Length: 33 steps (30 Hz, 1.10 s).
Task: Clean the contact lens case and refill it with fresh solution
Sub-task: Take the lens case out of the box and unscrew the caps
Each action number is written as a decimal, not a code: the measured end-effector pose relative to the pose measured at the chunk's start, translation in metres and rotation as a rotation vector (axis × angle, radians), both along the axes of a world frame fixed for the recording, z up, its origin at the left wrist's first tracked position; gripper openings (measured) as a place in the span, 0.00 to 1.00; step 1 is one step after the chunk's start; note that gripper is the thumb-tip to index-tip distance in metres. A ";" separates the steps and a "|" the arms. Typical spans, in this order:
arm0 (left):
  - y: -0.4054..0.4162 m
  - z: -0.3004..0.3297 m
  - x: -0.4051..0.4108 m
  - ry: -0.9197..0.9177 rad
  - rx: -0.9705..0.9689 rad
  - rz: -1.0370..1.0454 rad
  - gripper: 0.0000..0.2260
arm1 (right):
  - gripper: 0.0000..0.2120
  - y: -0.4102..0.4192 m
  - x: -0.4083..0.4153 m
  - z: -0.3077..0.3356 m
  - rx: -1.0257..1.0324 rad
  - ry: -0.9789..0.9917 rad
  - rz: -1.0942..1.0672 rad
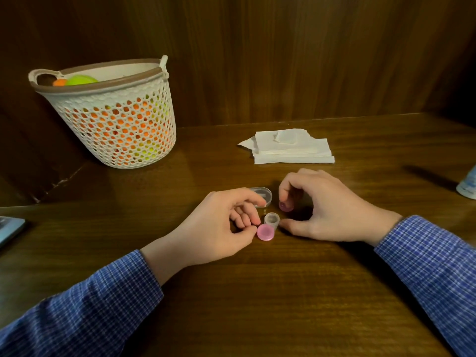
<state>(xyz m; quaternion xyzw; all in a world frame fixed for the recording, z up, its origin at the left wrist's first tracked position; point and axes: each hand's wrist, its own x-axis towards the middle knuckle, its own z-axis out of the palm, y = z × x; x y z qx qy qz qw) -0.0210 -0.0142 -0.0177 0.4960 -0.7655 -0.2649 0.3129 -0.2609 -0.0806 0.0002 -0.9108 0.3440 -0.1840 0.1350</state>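
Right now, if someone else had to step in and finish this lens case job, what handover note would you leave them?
Left hand: fingers curled beside the pink cap still on the case; whether it grips the cap is unclear.
Right hand: fingertips pinch the other pink cap, off the case and down at the table; thumb rests by the case.
Lens case: on the table between the hands, one clear well open.
Clear oval lid: behind the left fingers.
Tissues: stacked behind the hands.
Bottle: at the right edge, probably the solution.
Done: one cap off.
Left: remove the second cap, wipe, refill, recap.
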 end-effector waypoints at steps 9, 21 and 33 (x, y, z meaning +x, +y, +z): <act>0.002 0.001 -0.004 0.000 -0.037 0.046 0.23 | 0.11 0.006 0.004 -0.003 0.082 -0.057 0.033; 0.002 0.001 -0.006 -0.010 -0.037 0.045 0.25 | 0.26 0.015 0.011 -0.003 0.138 -0.095 0.117; 0.001 -0.001 -0.006 0.036 -0.017 0.018 0.24 | 0.21 0.010 0.007 -0.001 0.039 -0.011 0.069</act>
